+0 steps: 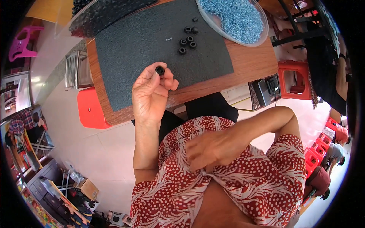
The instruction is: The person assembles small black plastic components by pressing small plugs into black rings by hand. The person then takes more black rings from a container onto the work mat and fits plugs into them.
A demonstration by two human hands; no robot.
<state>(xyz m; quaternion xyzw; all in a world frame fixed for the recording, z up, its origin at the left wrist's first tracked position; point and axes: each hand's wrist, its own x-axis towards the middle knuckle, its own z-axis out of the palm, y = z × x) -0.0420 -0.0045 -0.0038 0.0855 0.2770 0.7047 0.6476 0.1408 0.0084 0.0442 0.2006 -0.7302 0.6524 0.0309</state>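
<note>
One small black ring (pixel 160 70) sits pinched between the thumb and fingertips of the left hand (pixel 152 95), which is raised above the near edge of the worktop (pixel 251 62) with the other fingers curled in around it. The right hand (pixel 213 148) holds no part at all; it lies against the red patterned shirt (pixel 243 178) at the belly, fingers bent and bunching the cloth. Half a dozen matching black rings (pixel 187 40) lie loose in a cluster on the dark textured mat (pixel 140 41), well apart from the raised hand. My judgement is that the grip is the weak point: the ring is held only at the fingertips, over the strip of bare wood between mat and worktop edge, so a slip could send it rolling off onto the lap or the pale floor (pixel 110 152), where it would be hard to find among the red stools (pixel 91 108). With the other hand busy at the shirt, nothing stands ready to catch it. Room on the mat is generous around the cluster. Farther back it tightens: a clear bowl of blue beads (pixel 235 17) overhangs the mat's far right corner, and a tray of black parts (pixel 102 13) crowds the far left, so a wide sweep there could knock either rim.
</note>
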